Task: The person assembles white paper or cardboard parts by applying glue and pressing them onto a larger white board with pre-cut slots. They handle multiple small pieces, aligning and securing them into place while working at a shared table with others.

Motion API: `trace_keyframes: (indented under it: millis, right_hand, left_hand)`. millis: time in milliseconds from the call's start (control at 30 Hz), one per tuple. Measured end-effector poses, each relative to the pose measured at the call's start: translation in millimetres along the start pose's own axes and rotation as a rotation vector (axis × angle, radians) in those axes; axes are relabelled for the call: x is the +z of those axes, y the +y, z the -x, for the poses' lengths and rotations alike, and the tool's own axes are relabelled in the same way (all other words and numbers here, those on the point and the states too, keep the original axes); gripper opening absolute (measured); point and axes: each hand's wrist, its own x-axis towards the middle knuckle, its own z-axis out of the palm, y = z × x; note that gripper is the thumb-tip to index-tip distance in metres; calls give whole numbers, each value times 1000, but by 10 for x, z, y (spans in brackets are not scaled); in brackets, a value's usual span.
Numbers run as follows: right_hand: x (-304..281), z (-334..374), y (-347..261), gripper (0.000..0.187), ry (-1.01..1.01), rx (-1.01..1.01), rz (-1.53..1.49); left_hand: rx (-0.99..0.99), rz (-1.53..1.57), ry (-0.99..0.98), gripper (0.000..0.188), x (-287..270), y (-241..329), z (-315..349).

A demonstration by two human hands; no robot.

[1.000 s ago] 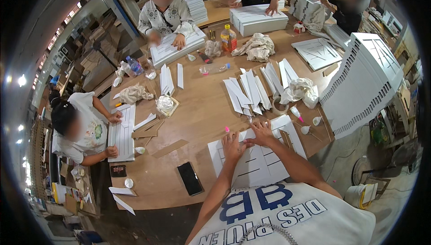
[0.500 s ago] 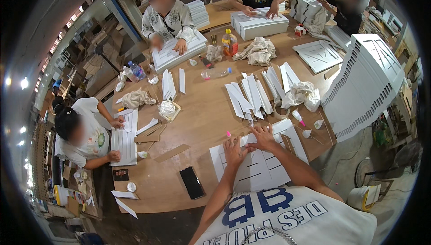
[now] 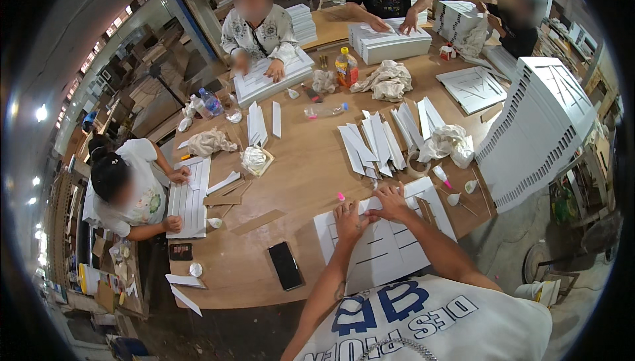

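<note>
Right of the black phone, a white panel lies beneath the left hand and right hand, fingers loosely spread. Beyond the phone stands a labelled bottle; nearer than the phone, a shirt bears blue lettering.

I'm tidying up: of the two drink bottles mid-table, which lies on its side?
The clear bottle with the blue cap; the yellow-capped bottle stands upright.

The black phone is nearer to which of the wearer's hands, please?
Left: the left hand, on the white panel, is beyond the phone and to its right; the right hand lies farther off that way.
</note>
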Motion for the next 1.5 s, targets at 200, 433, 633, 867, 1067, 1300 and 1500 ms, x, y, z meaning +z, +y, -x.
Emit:
trace_keyframes:
  millis: [200,433,633,867,1067,1300,1500]
  right_hand:
    - [42,-22,77,95,-20,12,10]
    - [145,-77,76,98,2,-4,1]
    - [120,-35,42,98,5,17,-3]
    - [197,-161,97,100,-33,39,54]
    - [215,-106,83,94,54,-10,83]
    - [125,-96,39,100,16,6,36]
    - [93,-55,72,100,-14,5,-11]
  left_hand:
    - [-14,17,-13,69,-35,84,-13]
    - [-8,-49,-19,82,144,-118,11]
    - [-30,-76,-25,72,119,-61,29]
    - [-78,4,-121,69,127,-78,-67]
    - [-1,49,-46,70,26,-60,-18]
    - [-295,7,117,93,-258,-5,403]
    - [-653,29,86,55,-607,-123,1536]
